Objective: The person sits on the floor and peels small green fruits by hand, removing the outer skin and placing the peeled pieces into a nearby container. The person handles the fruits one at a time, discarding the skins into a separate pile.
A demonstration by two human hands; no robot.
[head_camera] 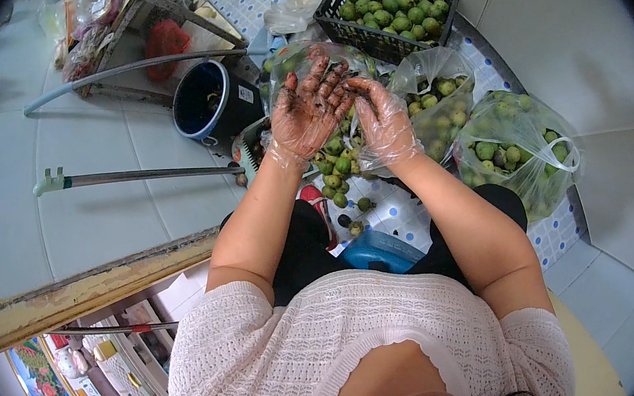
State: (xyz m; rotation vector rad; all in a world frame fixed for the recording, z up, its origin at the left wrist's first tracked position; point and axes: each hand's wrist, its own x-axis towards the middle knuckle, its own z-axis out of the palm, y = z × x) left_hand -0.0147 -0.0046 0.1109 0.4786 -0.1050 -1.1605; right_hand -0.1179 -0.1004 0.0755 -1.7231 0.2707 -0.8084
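Observation:
My left hand is turned palm up with fingers spread, in a thin clear plastic glove smeared with dark, wet bits. Against its outer fingers rest the bent fingertips of my right hand, gloved the same way. Whether anything small sits between those right fingertips cannot be made out. Below both hands lies a heap of green round fruits, which look like walnuts in their husks, some blackened. Behind the left hand is a clear plastic bag with more of them. A knotted clear bag of fruits stands beside my right hand.
A black plastic crate of fruits stands at the back. Another full bag sits at right. On the left are a dark bucket, a long-handled dustpan and its pole. A blue plastic object is between my legs.

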